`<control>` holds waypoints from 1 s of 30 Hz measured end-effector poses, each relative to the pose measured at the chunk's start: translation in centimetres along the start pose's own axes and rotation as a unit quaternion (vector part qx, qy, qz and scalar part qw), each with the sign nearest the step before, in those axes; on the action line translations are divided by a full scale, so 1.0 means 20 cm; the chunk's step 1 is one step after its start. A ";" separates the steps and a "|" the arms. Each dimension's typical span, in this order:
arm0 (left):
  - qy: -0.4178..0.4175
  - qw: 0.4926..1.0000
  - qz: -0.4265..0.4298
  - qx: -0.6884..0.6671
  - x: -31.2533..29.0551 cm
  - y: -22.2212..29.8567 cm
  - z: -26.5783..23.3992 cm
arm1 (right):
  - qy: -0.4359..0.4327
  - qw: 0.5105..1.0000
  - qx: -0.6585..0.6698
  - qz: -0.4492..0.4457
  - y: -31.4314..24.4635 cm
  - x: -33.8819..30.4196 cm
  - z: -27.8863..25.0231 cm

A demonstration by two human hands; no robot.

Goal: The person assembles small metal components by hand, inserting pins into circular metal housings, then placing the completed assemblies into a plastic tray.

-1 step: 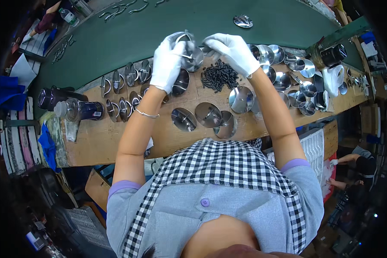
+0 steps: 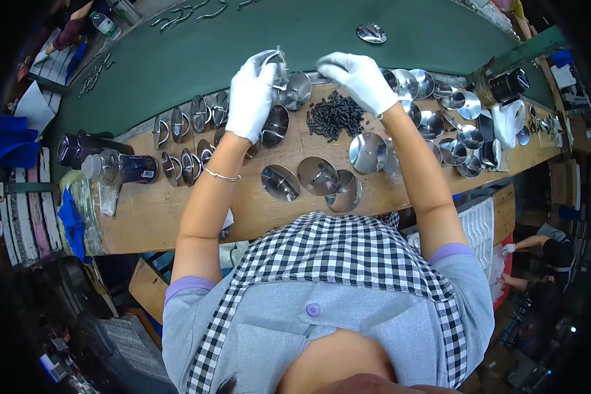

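Observation:
My left hand (image 2: 251,98), in a white glove, grips a shiny metal lid (image 2: 279,68) on edge above the far side of the bench, with a curved handle on it. To its right my right hand (image 2: 361,80), also gloved, hovers with thumb and fingers drawn together; whatever is between them is hidden or too small to see. Beneath that hand lies a heap of short black plastic tubes (image 2: 335,117). Between the hands a round metal lid (image 2: 297,90) rests at the bench's far edge, next to the heap.
Several lids with handles (image 2: 180,123) stand at the left, and bare lids (image 2: 368,152) lie in front and to the right. A glass jar (image 2: 121,167) and dark bottle (image 2: 79,151) stand far left. Beyond runs a green belt-like surface (image 2: 295,33) bearing one lid (image 2: 372,33) and curved handles.
My hands have drawn slightly apart, the left one moving left with its lid, the right one a little right. More of the lid lying between them now shows.

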State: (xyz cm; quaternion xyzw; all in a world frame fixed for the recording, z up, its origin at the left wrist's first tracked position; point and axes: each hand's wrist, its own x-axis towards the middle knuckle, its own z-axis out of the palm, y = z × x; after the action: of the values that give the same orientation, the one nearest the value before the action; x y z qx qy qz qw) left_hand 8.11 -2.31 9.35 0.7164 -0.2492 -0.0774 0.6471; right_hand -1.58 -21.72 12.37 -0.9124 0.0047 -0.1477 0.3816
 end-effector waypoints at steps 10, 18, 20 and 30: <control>0.025 0.995 -0.047 -0.084 -0.02 -0.06 -0.06 | -0.154 0.962 -0.227 0.009 0.38 0.00 0.14; 0.031 0.999 -0.033 -0.002 -0.08 -0.02 -0.05 | -0.087 0.992 -0.093 0.014 0.18 0.01 0.09; 0.034 0.999 -0.025 -0.023 -0.08 -0.08 -0.04 | -0.073 0.979 0.128 0.138 -0.07 -0.02 0.08; 0.037 0.996 0.065 0.045 -0.13 0.07 0.04 | 0.054 0.978 0.177 0.096 -0.26 -0.11 0.14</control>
State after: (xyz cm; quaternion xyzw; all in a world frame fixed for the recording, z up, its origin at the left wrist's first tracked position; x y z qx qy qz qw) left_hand 5.12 -1.86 10.08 0.7293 -0.2744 0.0029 0.6268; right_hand -3.41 -15.81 13.43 -0.8167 0.0863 -0.1581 0.5482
